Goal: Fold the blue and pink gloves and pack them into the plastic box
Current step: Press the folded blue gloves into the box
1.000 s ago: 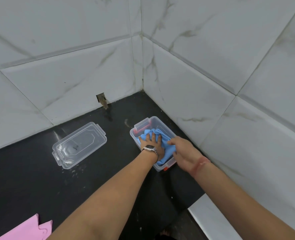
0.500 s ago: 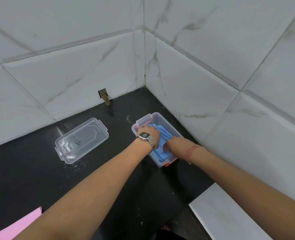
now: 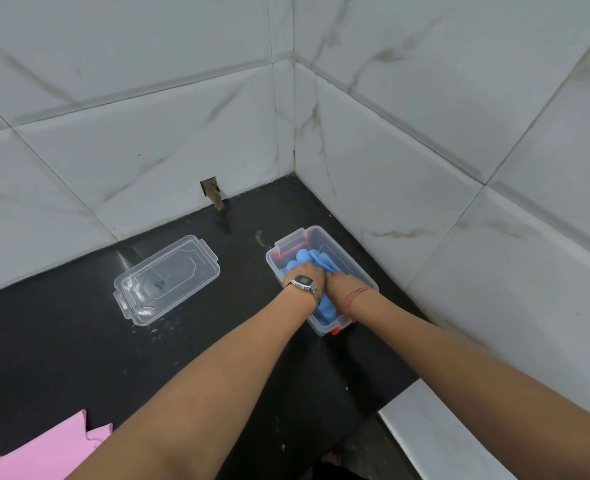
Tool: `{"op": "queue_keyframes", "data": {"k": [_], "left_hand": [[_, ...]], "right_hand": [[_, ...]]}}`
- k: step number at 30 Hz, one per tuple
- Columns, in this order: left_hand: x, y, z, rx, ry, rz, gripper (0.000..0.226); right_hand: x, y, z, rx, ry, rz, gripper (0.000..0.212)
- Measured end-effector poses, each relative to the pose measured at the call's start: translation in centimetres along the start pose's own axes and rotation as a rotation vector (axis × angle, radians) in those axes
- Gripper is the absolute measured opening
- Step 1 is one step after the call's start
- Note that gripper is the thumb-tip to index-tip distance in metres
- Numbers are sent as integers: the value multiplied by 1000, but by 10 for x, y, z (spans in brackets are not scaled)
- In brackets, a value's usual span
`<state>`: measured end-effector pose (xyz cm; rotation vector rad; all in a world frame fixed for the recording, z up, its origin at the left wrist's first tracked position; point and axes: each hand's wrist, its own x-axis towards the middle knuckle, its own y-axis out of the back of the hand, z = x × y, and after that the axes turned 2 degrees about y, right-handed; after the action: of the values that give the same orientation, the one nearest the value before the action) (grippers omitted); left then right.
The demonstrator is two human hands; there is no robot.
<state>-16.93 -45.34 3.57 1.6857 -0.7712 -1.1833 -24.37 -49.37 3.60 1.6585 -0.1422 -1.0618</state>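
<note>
Right now I press the soft blue gloves (image 3: 323, 261) into the clear plastic box (image 3: 357, 271), both hands' curled fingers on them; next, the pink glove (image 3: 44, 452) near left.

I have both forearms stretched forward and down, bare, converging toward the same spot ahead of me. My left hand (image 3: 304, 273) sits knuckles up, its wrist bent downward, the fingers turned under and out of my sight, so I cannot tell how they lie. A metal watch (image 3: 303, 281) wraps that wrist, face up. My right hand (image 3: 341, 280) lies just beside it, the two touching at the knuckles, back of the hand up, fingers also hidden beneath. A red thread band (image 3: 355, 295) circles the right wrist. The right forearm comes in from the lower right, the left from the lower middle.
</note>
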Motion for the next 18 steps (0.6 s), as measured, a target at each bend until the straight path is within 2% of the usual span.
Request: {"op": "queue_keyframes", "data": {"k": [5,9,13,16,18], "left_hand": [[0,-4,2,-10,2,-34,56],[0,-2,1,20,10,-37,55],[-7,-6,2,138,24,1,59],[-10,-10,-1,93,56,8,73],[-12,-12,-4,35,58,11,85]], "right_hand": [[9,-5,-1,-49,33,5,57],[7,-2,1,-37,39,21,52],[0,-16,4,-31,94,184,50],[6,-27,6,-98,184,327,70],[11,-29,4,-167,219,353,82]]}}
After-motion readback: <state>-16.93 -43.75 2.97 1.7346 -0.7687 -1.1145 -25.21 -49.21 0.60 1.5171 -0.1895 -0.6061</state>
